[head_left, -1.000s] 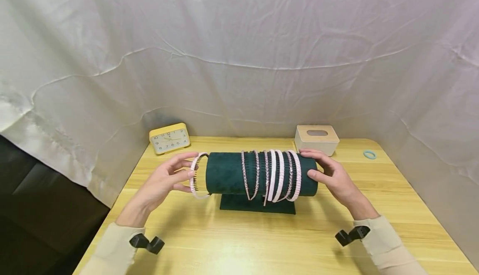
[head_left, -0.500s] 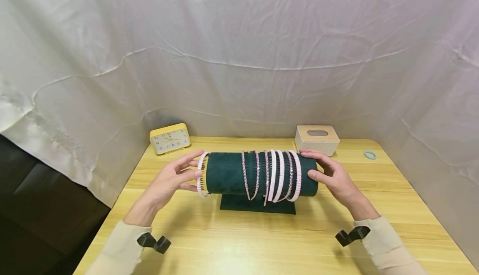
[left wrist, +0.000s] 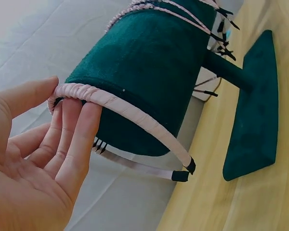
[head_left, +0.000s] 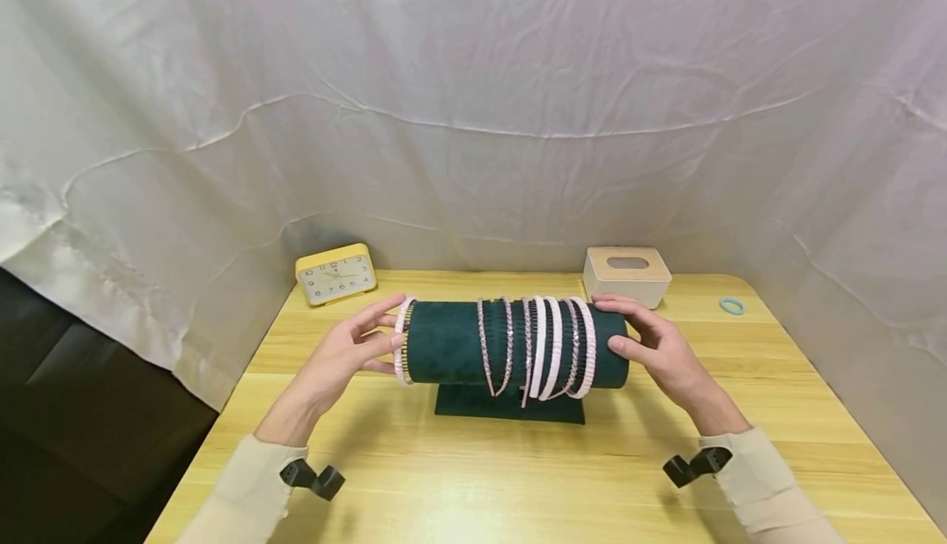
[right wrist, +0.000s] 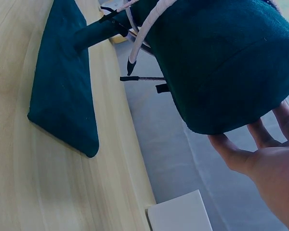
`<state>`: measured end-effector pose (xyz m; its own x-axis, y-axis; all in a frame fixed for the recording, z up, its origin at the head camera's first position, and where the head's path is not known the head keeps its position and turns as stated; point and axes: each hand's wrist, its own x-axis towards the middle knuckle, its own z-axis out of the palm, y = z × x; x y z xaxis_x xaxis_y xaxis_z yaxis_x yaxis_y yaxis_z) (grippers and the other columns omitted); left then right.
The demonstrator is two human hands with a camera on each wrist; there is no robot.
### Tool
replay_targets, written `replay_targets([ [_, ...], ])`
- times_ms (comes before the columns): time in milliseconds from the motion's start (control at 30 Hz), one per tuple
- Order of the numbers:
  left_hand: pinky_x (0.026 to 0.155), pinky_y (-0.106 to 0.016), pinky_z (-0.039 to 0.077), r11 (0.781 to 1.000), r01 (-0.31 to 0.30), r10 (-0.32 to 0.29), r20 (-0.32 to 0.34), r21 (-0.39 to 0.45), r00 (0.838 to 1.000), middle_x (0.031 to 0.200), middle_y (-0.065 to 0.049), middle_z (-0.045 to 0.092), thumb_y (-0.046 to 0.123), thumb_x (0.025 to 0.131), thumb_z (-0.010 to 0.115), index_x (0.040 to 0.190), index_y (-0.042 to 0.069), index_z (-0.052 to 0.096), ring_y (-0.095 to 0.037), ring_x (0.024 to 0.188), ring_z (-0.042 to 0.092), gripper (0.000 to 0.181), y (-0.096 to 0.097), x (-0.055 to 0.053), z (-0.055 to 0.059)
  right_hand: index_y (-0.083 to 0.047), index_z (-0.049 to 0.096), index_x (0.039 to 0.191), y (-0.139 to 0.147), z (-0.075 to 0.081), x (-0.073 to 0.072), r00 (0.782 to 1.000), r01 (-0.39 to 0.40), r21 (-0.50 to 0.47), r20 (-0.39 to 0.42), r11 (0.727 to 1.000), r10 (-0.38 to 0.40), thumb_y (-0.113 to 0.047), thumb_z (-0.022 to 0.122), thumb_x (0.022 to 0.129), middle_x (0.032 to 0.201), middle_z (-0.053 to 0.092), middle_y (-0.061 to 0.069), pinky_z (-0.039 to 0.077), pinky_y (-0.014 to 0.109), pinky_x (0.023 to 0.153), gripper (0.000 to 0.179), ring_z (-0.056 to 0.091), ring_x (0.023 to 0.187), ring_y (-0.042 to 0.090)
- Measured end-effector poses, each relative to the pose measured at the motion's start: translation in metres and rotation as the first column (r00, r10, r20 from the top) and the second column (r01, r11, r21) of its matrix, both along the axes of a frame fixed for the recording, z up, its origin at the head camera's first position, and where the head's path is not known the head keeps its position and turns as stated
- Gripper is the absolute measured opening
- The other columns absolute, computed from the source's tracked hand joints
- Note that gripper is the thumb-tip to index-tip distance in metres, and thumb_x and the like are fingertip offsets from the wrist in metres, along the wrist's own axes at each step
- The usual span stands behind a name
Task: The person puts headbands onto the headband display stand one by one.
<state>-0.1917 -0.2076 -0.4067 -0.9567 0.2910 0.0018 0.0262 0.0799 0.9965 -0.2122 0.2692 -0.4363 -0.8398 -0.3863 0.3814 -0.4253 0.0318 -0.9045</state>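
Observation:
My left hand (head_left: 333,359) pinches a pale pink fabric-wrapped headband (left wrist: 135,118) with inner comb teeth, thumb on one side and fingers on the other. This headband stands at the left end of a dark green velvet display roll (head_left: 444,343), its black-tipped ends reaching past the roll's edge in the left wrist view. Around the roll's right half sit several pink and white headbands (head_left: 556,347), some braided or glittery. My right hand (head_left: 669,363) grips the roll's right end, thumb in front and fingers over the top. Below, the roll's flat green base (head_left: 510,407) rests on the table.
Behind the stand on the wooden table (head_left: 459,478) are a yellow alarm clock (head_left: 336,275) at left and a white tissue box (head_left: 626,274) with a wooden lid at right. A light blue ring (head_left: 732,306) lies at the far right. Pale curtains (head_left: 473,158) surround the table.
My left hand has moved right, bringing the pink headband from beside the roll's left end up against it. The right hand and the stand have stayed put.

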Motion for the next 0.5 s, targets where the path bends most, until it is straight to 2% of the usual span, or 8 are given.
replay_targets([
  [200, 0.087, -0.042, 0.067, 1.0, 0.0, 0.001, -0.015, 0.016, 1.0, 0.139, -0.016, 0.059, 0.016, 0.105, 0.073, 0.165, 0.019, 0.049, -0.022, 0.106, 0.073, 0.066, 0.0007, -0.0004, 0.0009, 0.003, 0.055, 0.152, 0.0, -0.0021, -0.0012, 1.0, 0.001, -0.004, -0.003, 1.0, -0.001, 0.009, 0.059, 0.103, 0.163, 0.052, 0.001, 0.048, 0.018, 0.113, 0.049, 0.045, 0.15, 0.01],
  [500, 0.087, -0.042, 0.067, 0.999, -0.008, 0.007, 0.002, 0.039, 1.0, 0.138, -0.013, 0.056, 0.015, 0.105, 0.072, 0.166, 0.018, 0.048, -0.02, 0.106, 0.072, 0.065, 0.0046, -0.0008, 0.0045, 0.003, 0.055, 0.152, -0.0002, -0.002, -0.0016, 1.0, -0.003, -0.003, -0.001, 1.0, 0.003, 0.009, 0.058, 0.104, 0.162, 0.053, -0.002, 0.048, 0.018, 0.112, 0.049, 0.044, 0.151, 0.011],
])
